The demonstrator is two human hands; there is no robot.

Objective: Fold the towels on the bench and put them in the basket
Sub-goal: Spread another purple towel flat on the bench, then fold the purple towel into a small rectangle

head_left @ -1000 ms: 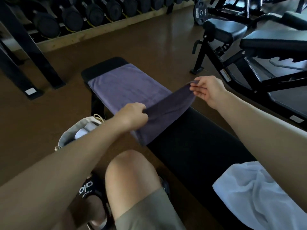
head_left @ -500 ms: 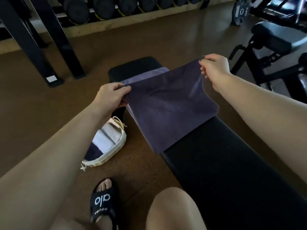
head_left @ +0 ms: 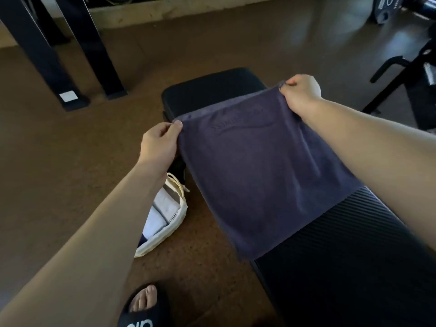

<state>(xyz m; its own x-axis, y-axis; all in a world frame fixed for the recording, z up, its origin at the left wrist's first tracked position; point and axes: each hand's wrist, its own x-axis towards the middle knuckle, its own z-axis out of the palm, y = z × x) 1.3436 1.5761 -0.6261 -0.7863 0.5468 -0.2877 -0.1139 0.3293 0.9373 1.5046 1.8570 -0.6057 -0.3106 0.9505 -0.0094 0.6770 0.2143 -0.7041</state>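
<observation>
Lying flat in the middle of the frame is a dark purple towel [head_left: 259, 171]. It is folded over, so a thin strip of the lower layer shows along its far edge. It sits on a black bench [head_left: 349, 251], and its left edge hangs a little past the side of the bench. The bench runs from the middle of the frame down to the lower right, and its dark end pokes out past the towel at the top.

The left hand [head_left: 158, 145] holds the far left corner of the towel. Its thumb and fingers are curled and pinch the cloth. The right hand [head_left: 300, 92] holds the far right corner, up and to the right of the middle. Its fingers are bent and pinch the cloth too. Both bare arms reach in from the bottom corners of the frame.

Just left of the bench, on the brown floor [head_left: 70, 161], sits a cream basket [head_left: 173, 226]. The left arm hides part of it. Inside it are folded light towels [head_left: 162, 208], and a bit of dark cloth shows next to the arm.

At the bottom, a foot in a black sandal [head_left: 141, 312] rests on the floor. In the upper left stand black metal legs [head_left: 70, 55]. At the right edge is more black gym gear [head_left: 405, 74].
</observation>
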